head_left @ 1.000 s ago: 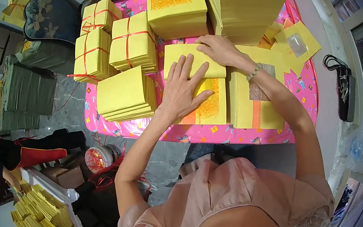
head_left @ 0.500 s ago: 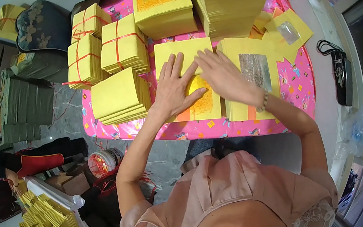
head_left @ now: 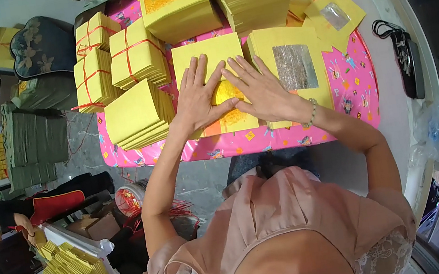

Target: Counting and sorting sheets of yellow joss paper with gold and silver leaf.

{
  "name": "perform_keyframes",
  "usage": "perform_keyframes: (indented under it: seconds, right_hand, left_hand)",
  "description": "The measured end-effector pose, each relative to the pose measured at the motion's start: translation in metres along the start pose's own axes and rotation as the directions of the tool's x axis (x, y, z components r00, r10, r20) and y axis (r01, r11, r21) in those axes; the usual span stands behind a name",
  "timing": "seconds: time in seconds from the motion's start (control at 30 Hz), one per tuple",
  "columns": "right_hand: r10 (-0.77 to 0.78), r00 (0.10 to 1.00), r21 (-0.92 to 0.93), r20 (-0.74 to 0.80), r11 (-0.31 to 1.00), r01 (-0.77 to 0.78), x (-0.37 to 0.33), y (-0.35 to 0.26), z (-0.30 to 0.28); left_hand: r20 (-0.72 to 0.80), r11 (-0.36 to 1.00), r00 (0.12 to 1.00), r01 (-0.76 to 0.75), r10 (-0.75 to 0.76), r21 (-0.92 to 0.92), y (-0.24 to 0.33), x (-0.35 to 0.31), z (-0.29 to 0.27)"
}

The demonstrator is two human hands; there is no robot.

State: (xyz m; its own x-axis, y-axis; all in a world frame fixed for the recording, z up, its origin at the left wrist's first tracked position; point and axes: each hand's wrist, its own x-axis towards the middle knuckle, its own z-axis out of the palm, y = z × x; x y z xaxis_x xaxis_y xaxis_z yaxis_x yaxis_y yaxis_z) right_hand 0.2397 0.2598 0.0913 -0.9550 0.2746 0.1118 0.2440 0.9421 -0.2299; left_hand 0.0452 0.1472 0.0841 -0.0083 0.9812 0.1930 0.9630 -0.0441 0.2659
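Observation:
A yellow paper sheet (head_left: 206, 48) lies in front of me on a pink patterned tabletop; its lower part is folded and carries a gold foil patch. My left hand (head_left: 198, 97) presses on its left side, fingers stretched out. On its right side lies my right hand (head_left: 263, 92), flat, with fingers apart and a beaded bracelet at the wrist. The two thumbs nearly meet over the gold foil. Neither hand holds anything. Close beside my right hand is a stack of yellow paper (head_left: 262, 42) with a silver foil patch on top.
Red-tied yellow paper bundles (head_left: 138, 55) and a loose folded pile (head_left: 131, 115) stand on the left. Tall yellow stacks (head_left: 182, 20) rise at the back. Loose sheets (head_left: 336, 14) and a black pouch (head_left: 409, 66) are at right. A co-worker's arm (head_left: 23, 223) reaches over yellow papers at far left.
My right hand has turned and slid down and inward, from the sheet's upper edge onto its middle right. My left hand stays flat on the sheet. The whole view has shifted slightly.

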Motion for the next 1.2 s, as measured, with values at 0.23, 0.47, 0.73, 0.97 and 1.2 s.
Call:
perform_keyframes:
  seconds: [0.23, 0.47, 0.73, 0.97, 1.2]
  right_hand:
    - [-0.006, 1.000, -0.044, 0.010, 0.999, 0.006, -0.002, 0.002, 0.006]
    - [-0.001, 0.999, -0.061, 0.044, 0.998, 0.003, -0.001, 0.000, 0.003]
    - [0.006, 0.999, -0.021, 0.033, 1.000, -0.005, 0.011, 0.005, -0.015]
    - [-0.108, 0.989, -0.080, -0.103, 0.992, 0.100, 0.037, 0.023, -0.011]
    - [-0.309, 0.857, -0.224, -0.413, 0.946, 0.233, 0.042, 0.030, -0.017]
  left_hand:
    - [0.026, 0.996, 0.999, -0.041, 0.040, 0.076, 0.000, -0.010, -0.016]
    - [0.080, 0.999, 0.997, 0.012, -0.015, 0.044, -0.005, -0.020, -0.012]
    - [0.106, 0.998, 0.994, 0.039, -0.033, -0.059, -0.013, -0.015, -0.016]
    - [-0.094, 0.999, 0.996, -0.008, 0.012, 0.039, -0.009, -0.003, -0.016]
    - [-0.313, 0.979, 0.948, 0.004, 0.062, 0.206, 0.000, 0.027, -0.007]
